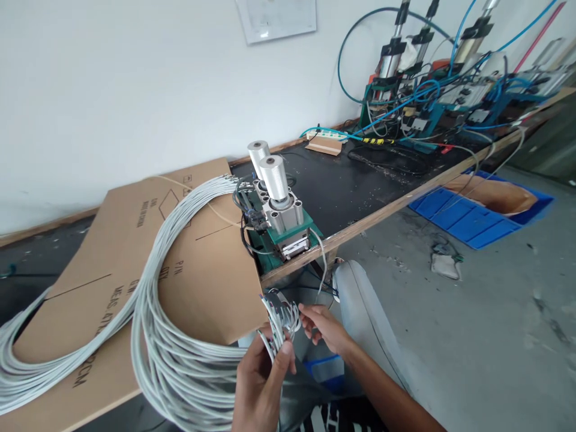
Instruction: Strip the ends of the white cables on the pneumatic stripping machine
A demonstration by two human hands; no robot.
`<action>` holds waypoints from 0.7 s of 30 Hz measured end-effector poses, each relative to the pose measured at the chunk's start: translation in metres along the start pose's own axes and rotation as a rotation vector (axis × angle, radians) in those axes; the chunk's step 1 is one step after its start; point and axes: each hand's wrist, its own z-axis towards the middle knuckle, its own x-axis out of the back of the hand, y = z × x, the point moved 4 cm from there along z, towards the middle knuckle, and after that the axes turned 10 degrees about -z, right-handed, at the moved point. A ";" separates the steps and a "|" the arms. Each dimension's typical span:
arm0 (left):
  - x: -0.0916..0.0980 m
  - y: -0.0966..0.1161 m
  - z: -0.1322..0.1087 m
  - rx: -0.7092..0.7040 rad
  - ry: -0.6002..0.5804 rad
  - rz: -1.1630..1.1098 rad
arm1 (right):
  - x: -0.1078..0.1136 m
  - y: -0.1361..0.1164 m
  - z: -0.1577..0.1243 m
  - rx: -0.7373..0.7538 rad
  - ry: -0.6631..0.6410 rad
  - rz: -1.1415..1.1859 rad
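Observation:
A thick bundle of grey cables (153, 312) loops across a flattened cardboard sheet (198, 276) on the bench. My left hand (261, 384) is closed round the bundle's ends near the bench's front edge. My right hand (321, 327) pinches the cable tips (283, 315) that fan out above my left hand. Just behind the hands, a small green pneumatic press (281, 219) with two metal cylinders stands at the bench edge.
The black-topped bench (360, 186) runs back right to more pneumatic machines (432, 90) with blue hoses. A power strip (326, 137) lies by the wall. Blue bins (477, 210) sit on the concrete floor at right. My knee (360, 300) is under the bench edge.

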 end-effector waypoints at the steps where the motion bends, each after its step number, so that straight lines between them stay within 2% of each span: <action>1: 0.000 -0.001 0.000 0.000 -0.009 -0.010 | -0.003 -0.001 0.000 -0.006 -0.011 0.017; 4: 0.000 -0.003 0.000 -0.004 -0.017 -0.003 | -0.008 -0.006 -0.002 -0.003 -0.021 0.065; 7: 0.000 -0.004 0.000 0.001 -0.013 -0.005 | -0.005 -0.017 -0.015 0.045 0.038 0.115; 11: -0.002 -0.005 0.000 0.020 0.000 -0.043 | 0.002 -0.040 -0.052 0.169 0.115 0.121; 15: -0.003 -0.006 0.001 0.083 0.037 -0.033 | 0.002 -0.067 -0.092 0.304 0.110 0.021; 18: -0.006 0.001 0.005 0.046 0.012 0.033 | -0.002 -0.079 -0.109 0.354 0.089 -0.052; 21: -0.011 0.011 0.009 -0.025 -0.031 0.130 | -0.005 -0.086 -0.114 0.403 0.073 -0.091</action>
